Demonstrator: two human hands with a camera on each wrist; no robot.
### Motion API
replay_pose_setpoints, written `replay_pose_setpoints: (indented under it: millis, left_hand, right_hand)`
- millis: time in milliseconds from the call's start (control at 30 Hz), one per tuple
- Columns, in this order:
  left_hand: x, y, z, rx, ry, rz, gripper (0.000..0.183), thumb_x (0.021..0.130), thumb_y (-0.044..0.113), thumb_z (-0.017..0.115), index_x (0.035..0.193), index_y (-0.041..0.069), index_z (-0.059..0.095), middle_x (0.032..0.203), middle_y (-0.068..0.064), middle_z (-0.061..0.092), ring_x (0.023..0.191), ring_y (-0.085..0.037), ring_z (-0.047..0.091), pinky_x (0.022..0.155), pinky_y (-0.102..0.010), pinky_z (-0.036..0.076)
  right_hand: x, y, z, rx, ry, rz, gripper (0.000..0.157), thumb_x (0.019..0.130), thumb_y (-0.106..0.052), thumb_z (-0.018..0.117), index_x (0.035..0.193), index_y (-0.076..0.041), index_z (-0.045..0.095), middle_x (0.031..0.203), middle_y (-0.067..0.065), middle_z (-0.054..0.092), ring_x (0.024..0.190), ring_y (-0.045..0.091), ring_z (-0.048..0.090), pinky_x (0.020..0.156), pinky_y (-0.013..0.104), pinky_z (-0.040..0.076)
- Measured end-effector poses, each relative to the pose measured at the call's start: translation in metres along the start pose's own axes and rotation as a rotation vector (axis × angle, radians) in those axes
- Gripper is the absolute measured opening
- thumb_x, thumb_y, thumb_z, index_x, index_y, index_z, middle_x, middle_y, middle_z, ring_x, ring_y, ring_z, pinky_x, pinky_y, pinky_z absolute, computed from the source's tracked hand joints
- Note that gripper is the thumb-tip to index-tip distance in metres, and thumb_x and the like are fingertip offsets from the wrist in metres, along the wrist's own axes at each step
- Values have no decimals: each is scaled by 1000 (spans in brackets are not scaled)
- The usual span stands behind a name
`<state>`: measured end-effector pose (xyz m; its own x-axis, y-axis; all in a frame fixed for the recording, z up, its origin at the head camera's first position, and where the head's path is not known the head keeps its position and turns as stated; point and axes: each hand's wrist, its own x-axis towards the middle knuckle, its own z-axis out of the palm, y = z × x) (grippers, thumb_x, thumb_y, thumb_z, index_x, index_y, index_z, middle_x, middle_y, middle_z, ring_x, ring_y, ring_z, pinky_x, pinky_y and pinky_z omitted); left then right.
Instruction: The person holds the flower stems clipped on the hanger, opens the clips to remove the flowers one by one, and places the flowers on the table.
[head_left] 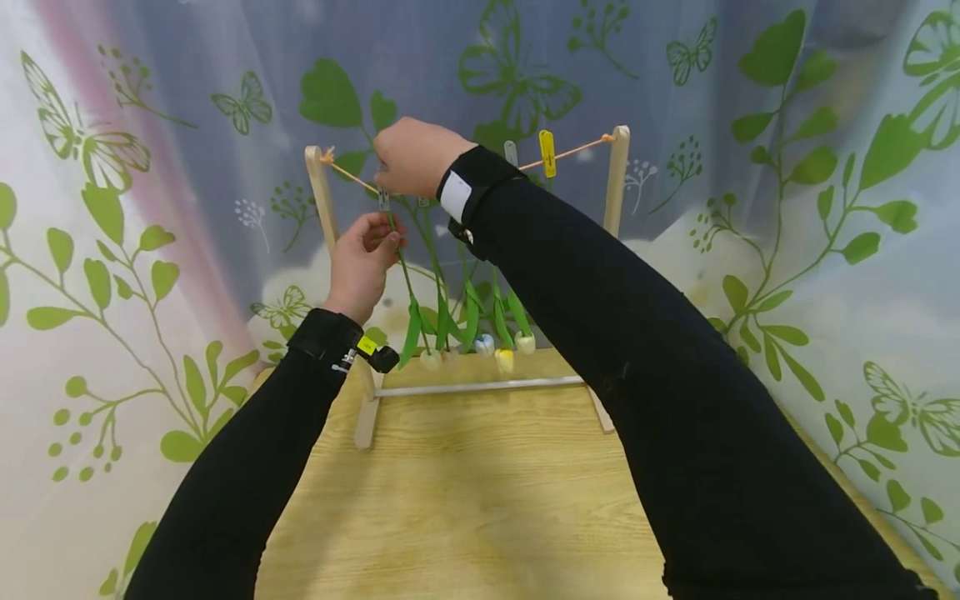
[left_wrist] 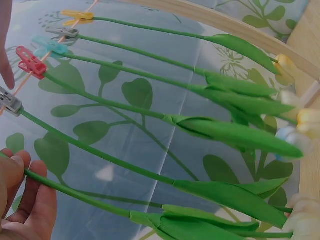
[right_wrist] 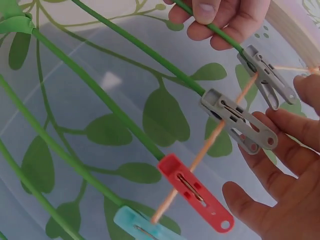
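Left hand (head_left: pixel 362 258): thumb and fingers pinch the end stem (left_wrist: pixel 85 197), just below the cord (right_wrist: pixel 205 147).
Right hand (head_left: pixel 422 157): fingers parted about the handles of the end clip (right_wrist: pixel 267 73), by the cord; contact unclear.
End clip: astride the cord — a shallow bite could drop the stem once the pinch loosens.
Neighbouring clip (right_wrist: pixel 237 117): also on the cord; a stray finger might knock it askew.

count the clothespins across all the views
6: from the left post rightwards, first grey clothespin, second grey clothespin, red clothespin, teal clothespin, third grey clothespin, yellow clothespin.
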<state>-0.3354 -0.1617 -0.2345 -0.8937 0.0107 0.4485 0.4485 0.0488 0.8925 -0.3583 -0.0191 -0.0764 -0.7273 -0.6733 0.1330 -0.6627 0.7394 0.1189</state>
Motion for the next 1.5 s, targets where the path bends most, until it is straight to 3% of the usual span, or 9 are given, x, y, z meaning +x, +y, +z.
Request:
replay_pose_setpoints:
  millis: [300,567,767,900,1100,1233,1500]
  left_hand:
    - [-4,-1,-1,11,-9,-2,24,104,7,53,127,10,58,124,-13,58,120,-36,55,107,-45,49]
    - [-1,2,1,-19,-13,6,24,103,5,53,126,9,59,129,-22,55,120,-40,54,108,-47,48]
    - [-1,6,1,-19,-18,19,24,103,6,54,126,9,59,128,-20,56,121,-39,55,108,-47,48]
    - [-5,6,-1,28,-22,16,25,103,6,54,128,9,59,129,-21,55,120,-36,56,107,-43,50]
    - [-15,0,-1,191,-74,-25,32,105,11,53,136,4,53,131,-17,56,120,-29,58,104,-36,51]
    - [-19,-6,-1,211,-84,-39,33,105,13,53,137,5,53,133,-17,55,121,-29,58,105,-38,50]
    - [-18,-11,1,193,-101,-17,29,105,14,54,134,9,56,135,-19,55,120,-27,58,105,-36,50]
  right_hand:
    - [1,1,7,16,37,11,27,108,-29,46,121,-9,58,110,7,61,93,18,58,80,33,46]
    - [3,2,2,17,48,34,25,107,-29,49,106,-11,66,86,3,58,74,16,54,68,31,40]
    - [-2,-5,-1,-48,94,36,22,106,-29,51,103,-13,65,93,3,59,82,17,56,73,33,43]
    - [-5,-10,-1,-87,131,41,20,106,-27,52,99,-13,63,92,3,58,82,17,55,72,33,42]
    - [-6,-16,1,-122,164,48,18,106,-25,52,93,-15,59,86,1,54,80,16,52,70,33,39]
    - [-7,-18,2,-123,170,42,23,106,-24,51,85,-16,51,79,2,46,75,16,48,68,33,35]
    - [-9,-10,1,-127,161,57,20,105,-28,56,108,-12,67,100,6,65,92,20,63,78,34,51]
